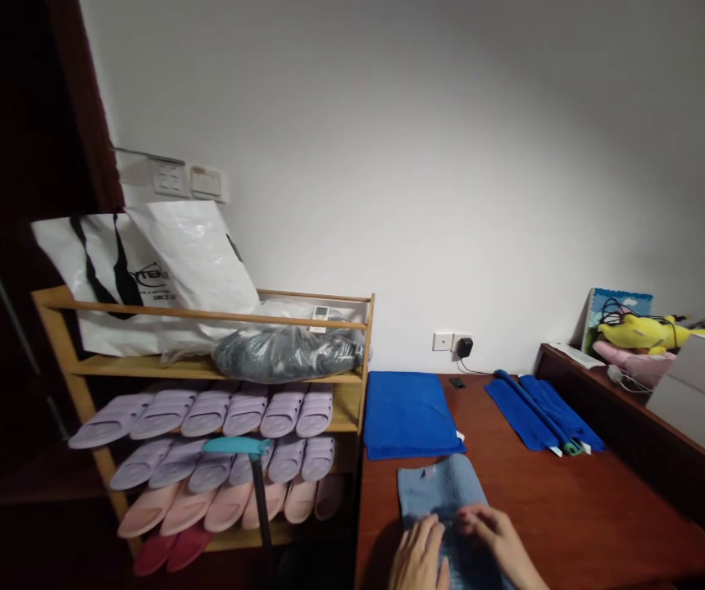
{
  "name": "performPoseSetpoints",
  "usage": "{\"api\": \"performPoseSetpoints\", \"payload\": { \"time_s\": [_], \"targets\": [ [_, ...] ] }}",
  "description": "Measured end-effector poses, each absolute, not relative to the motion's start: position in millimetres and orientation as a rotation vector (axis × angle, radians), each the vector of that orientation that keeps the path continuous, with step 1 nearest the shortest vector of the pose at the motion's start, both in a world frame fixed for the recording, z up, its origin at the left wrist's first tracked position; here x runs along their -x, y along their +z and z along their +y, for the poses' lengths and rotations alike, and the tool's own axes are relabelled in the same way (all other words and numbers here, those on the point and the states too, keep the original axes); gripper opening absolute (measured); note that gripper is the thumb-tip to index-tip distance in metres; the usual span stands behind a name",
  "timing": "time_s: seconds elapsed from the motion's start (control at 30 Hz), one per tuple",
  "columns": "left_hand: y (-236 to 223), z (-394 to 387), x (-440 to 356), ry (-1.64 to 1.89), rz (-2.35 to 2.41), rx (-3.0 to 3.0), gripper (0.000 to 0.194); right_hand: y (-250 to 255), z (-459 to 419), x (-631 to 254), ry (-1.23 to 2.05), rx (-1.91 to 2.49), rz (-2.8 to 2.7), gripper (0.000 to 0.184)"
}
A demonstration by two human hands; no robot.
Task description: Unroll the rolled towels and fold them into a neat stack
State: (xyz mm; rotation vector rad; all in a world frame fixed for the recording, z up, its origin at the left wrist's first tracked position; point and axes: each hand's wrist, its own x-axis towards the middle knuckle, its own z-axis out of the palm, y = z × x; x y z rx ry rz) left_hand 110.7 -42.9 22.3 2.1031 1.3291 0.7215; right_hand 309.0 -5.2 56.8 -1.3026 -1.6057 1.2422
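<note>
We find the grey-blue cloth (435,485) lying on the reddish-brown desk (611,512), toward its left side, just on the near side of a folded blue cloth (411,414). We record the left hand (419,555) palm down on the grey-blue cloth, its fingers extended and not closed on anything. We note the right hand (495,537) at the same cloth's right-hand part, fingers bent; blur prevents us from telling whether they pinch fabric. Farther right, we observe more blue cloths (516,416). Left of the desk, we see a wooden rack (370,344) holding lilac slippers (245,410).
</note>
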Motion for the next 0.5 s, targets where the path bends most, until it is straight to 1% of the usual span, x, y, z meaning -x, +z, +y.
{"api": "performPoseSetpoints", "payload": {
  "time_s": [0.07, 0.13, 0.17, 0.23, 0.3, 0.37, 0.4, 0.47, 0.5],
  "targets": [
    [3.3, -34.9, -109.7, 0.692, 1.405, -2.275, 0.063, 46.4, 4.0, -334.1, 0.990, 1.434, -1.515, 0.052],
    [-19.3, -31.5, -113.3, 0.605, 1.453, -2.439, 0.071, 26.0, 6.5, -354.6, 0.764, 1.578, -1.454, 0.050],
    [-29.7, -31.3, -116.3, 0.550, 1.469, -2.475, 0.070, 15.3, 5.3, -360.8, 0.701, 1.653, -1.443, 0.048],
    [-45.6, -32.3, -123.0, 0.454, 1.497, -2.487, 0.062, 0.1, 0.1, -363.2, 0.698, 1.750, -1.454, 0.044],
    [-53.5, -33.6, -128.9, 0.428, 1.514, -2.490, 0.063, -1.7, -5.2, -352.7, 0.862, 1.726, -1.439, 0.042],
    [-56.2, -33.7, -133.4, 0.453, 1.507, -2.512, 0.069, 7.9, -8.6, -333.6, 1.166, 1.570, -1.364, 0.046],
    [-56.9, -33.0, -135.6, 0.475, 1.496, -2.523, 0.068, 14.5, -9.5, -322.6, 1.321, 1.476, -1.309, 0.050],
    [-59.1, -30.3, -140.9, 0.572, 1.527, -2.528, 0.059, 25.8, -10.8, -301.2, 1.554, 1.319, -1.212, 0.056],
    [-60.7, -28.7, -144.1, 0.653, 1.559, -2.503, 0.054, 29.2, -11.6, -291.8, 1.616, 1.281, -1.194, 0.059]
  ]
}}
